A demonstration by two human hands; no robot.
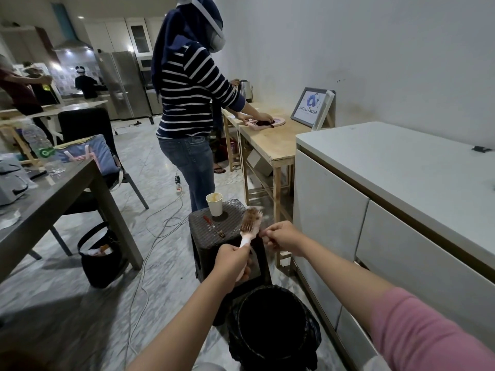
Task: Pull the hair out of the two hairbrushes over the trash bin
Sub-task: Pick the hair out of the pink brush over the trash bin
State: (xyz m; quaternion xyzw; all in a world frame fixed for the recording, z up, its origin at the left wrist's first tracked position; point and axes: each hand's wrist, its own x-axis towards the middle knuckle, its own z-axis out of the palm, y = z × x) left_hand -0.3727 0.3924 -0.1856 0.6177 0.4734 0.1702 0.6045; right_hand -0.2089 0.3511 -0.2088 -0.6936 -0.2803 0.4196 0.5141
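Note:
My left hand (233, 261) grips the handle of a pink hairbrush (250, 223), holding it upright with brown hair tangled in its bristles. Beside the brush head, my right hand (281, 236) pinches a thin tuft of hair with curled fingers. A second, thin red brush (213, 226) lies flat on the dark plastic stool (206, 236) behind my hands. The black-lined trash bin (270, 325) stands on the floor below and slightly nearer than the hands.
A paper cup (215, 204) stands on the stool. A person in a striped top (192, 108) works at the wooden table (270, 140). White cabinets (375, 210) line the right. A grey table (53, 199), black bag (100, 258) and floor cables (150, 253) are at left.

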